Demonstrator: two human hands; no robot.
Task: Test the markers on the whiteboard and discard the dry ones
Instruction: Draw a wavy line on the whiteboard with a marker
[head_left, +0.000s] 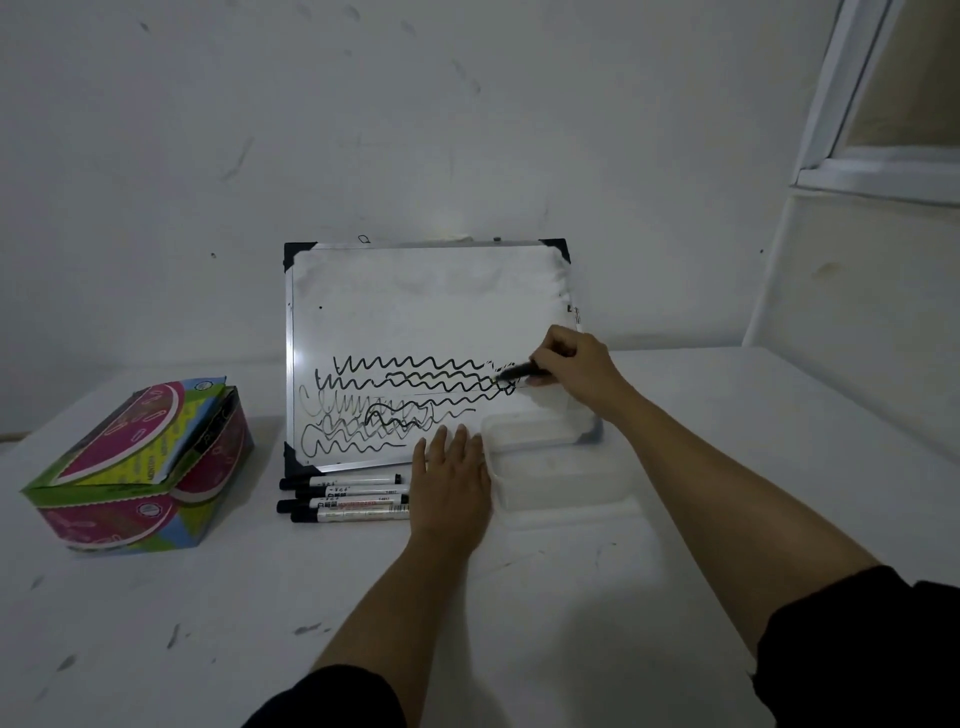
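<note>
A small whiteboard (415, 301) with black corner caps leans against the wall, its lower half covered in black and faint grey wavy lines. My right hand (576, 364) grips a black marker (522, 371) whose tip touches the board at the right end of the dark lines. Flat on the table lies my left hand (452, 488), fingers apart, resting over the right ends of several capped markers (345, 499) that lie side by side in front of the board.
A clear plastic container (556, 467) sits at the board's lower right, just right of my left hand. A colourful cardboard box (140, 467) stands at the left. The white table (208, 623) is scuffed. A window frame (852, 156) is at the upper right.
</note>
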